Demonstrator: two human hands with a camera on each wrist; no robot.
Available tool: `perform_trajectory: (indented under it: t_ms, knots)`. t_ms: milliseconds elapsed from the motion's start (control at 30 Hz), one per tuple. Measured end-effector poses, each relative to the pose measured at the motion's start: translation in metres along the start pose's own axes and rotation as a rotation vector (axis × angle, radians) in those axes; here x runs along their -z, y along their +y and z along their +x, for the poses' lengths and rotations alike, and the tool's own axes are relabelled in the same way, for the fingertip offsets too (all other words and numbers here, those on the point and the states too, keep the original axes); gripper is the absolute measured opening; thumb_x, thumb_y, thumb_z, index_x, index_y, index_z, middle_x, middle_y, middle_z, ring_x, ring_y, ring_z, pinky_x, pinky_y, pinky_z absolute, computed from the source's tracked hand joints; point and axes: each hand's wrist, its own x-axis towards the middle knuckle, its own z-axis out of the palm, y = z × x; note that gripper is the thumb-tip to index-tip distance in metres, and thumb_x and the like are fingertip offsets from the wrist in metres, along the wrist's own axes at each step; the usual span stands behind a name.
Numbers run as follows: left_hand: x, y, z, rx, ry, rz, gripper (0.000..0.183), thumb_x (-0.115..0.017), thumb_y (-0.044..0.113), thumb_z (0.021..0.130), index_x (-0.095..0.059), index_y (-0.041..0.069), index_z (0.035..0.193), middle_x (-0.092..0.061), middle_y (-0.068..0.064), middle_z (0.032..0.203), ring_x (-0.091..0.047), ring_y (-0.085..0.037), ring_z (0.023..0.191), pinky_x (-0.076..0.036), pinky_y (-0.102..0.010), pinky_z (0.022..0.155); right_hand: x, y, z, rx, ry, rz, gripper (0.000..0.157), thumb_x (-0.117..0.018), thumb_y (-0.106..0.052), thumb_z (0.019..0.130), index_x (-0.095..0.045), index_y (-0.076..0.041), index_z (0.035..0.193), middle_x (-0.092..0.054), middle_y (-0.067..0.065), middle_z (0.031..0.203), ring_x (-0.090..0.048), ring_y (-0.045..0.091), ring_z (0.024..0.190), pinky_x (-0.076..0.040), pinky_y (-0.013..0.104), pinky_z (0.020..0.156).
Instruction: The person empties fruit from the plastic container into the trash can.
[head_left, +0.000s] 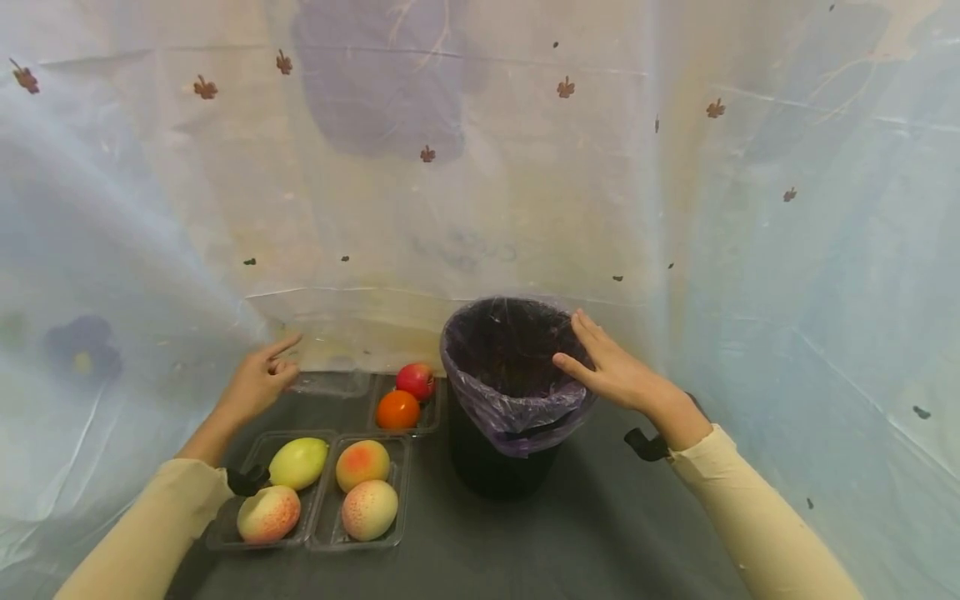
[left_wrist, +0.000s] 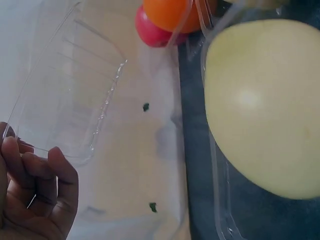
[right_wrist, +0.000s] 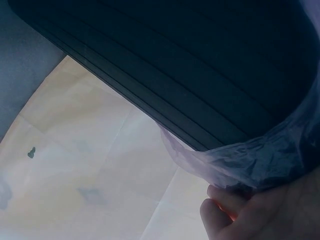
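Observation:
My left hand (head_left: 258, 385) holds the near edge of a clear plastic tray (left_wrist: 75, 95), its index finger stretched out and the other fingers curled. In the head view that tray (head_left: 333, 383) is tilted up near the back wall and barely visible. My right hand (head_left: 618, 371) rests on the right rim of a black trash bin (head_left: 502, 471) with its fingers straight. A thin purple bag (head_left: 517, 412) lines the bin and folds over its rim. In the right wrist view, fingers (right_wrist: 216, 220) lie beside the bag's edge.
Left of the bin, a clear tray (head_left: 402, 479) holds two peaches (head_left: 370, 510). Another tray (head_left: 217, 542) holds a yellow-green fruit (head_left: 298, 463) and a peach (head_left: 268, 515). Behind, a third contains a red apple (head_left: 416, 381) and an orange (head_left: 397, 410). Patterned sheeting (head_left: 480, 208) surrounds the dark table.

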Motion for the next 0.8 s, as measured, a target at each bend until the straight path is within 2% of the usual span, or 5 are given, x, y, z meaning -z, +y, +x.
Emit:
perform_trajectory:
  t_ms: [167,367,567,800]
  knots:
    - [0.005,-0.009,-0.002,0.035,-0.039,0.030,0.054,-0.057,0.015,0.102,-0.041,0.002,0.152,-0.043,0.001,0.055,-0.038,-0.009,0.046,-0.047,-0.027,0.058,0.000,-0.001,-0.001,0.000,-0.002,0.011,0.091,-0.038,-0.068,0.099,0.003,-0.016,0.162,0.013,-0.003,0.166,0.003,0.028,0.154,-0.009,0.058,0.120]
    - [0.005,-0.024,-0.003,0.063,-0.084,0.051,0.055,-0.054,0.011,0.101,-0.039,0.000,0.153,-0.041,0.004,0.056,-0.051,-0.013,0.054,-0.050,-0.028,0.062,0.001,-0.001,-0.002,-0.001,0.002,0.015,0.091,-0.038,-0.068,0.099,0.002,-0.016,0.162,0.012,-0.003,0.166,0.003,0.028,0.154,-0.010,0.058,0.120]
    - [0.006,-0.040,-0.006,0.110,-0.137,0.058,0.055,-0.048,0.012,0.102,-0.034,0.000,0.154,-0.040,0.002,0.057,-0.055,-0.015,0.057,-0.054,-0.035,0.069,0.001,-0.002,-0.002,-0.003,0.001,0.018,0.091,-0.038,-0.068,0.099,0.001,-0.016,0.162,0.012,-0.003,0.167,0.003,0.025,0.154,-0.011,0.057,0.120]
    - [0.005,-0.054,-0.007,0.143,-0.201,0.074,0.056,-0.048,0.019,0.106,-0.031,-0.003,0.155,-0.049,-0.002,0.060,-0.069,-0.025,0.072,-0.045,-0.033,0.058,0.001,-0.002,-0.003,-0.004,0.009,0.015,0.091,-0.038,-0.068,0.099,0.001,-0.016,0.162,0.011,-0.003,0.167,0.002,0.027,0.154,-0.011,0.057,0.120]
